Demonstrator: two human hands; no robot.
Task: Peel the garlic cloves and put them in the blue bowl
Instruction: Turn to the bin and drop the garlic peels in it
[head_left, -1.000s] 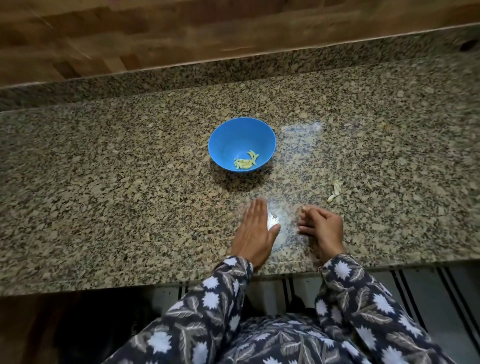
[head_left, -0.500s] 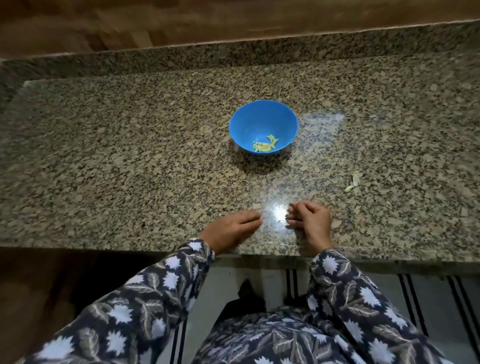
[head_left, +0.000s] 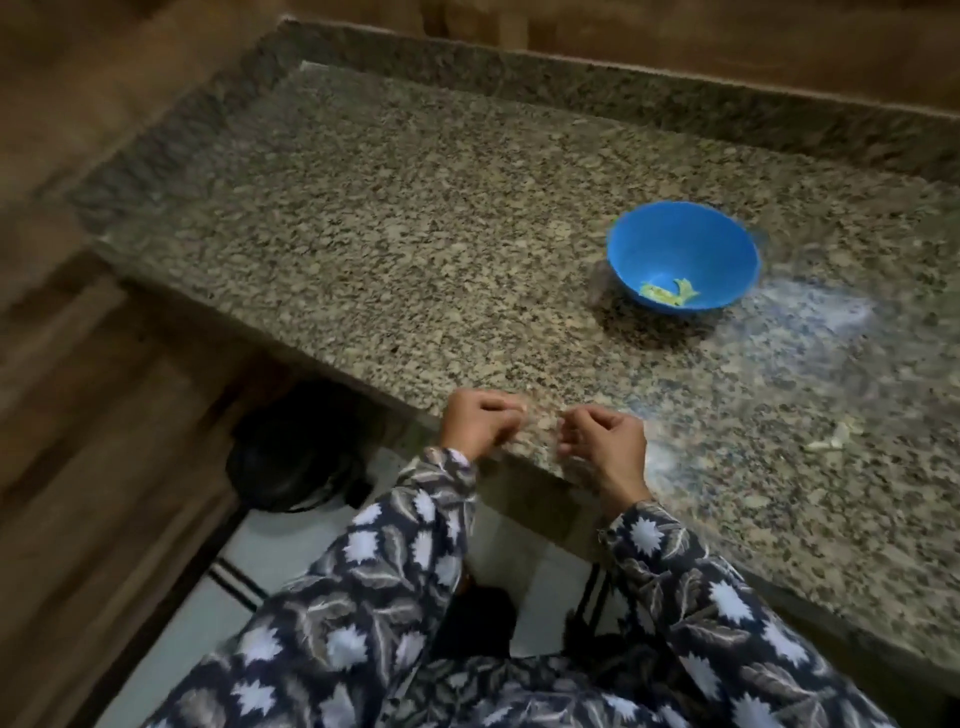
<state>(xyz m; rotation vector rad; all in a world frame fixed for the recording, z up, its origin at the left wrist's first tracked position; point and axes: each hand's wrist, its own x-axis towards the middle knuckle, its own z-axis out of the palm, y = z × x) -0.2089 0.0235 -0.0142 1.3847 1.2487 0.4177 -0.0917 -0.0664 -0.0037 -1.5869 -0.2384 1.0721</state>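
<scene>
- the view has swung left since half a second ago; the blue bowl (head_left: 675, 234) now stands far right on the granite counter (head_left: 415, 234).
- the left hand (head_left: 475, 426), flatter before, now curls at the counter's near edge, and the right hand (head_left: 605, 449) curls just beside it; blur hides whether either holds anything.
- pale yellow garlic cloves (head_left: 667, 295) lie in the bowl's bottom.
- loose peels (head_left: 831, 441) lie right of the hands.

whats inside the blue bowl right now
A small pile of pale peeled garlic cloves lies at the bottom of the blue bowl, toward its near side; the rest of the inside is bare. Blur hides the count, and anything under the pile is covered.
</scene>
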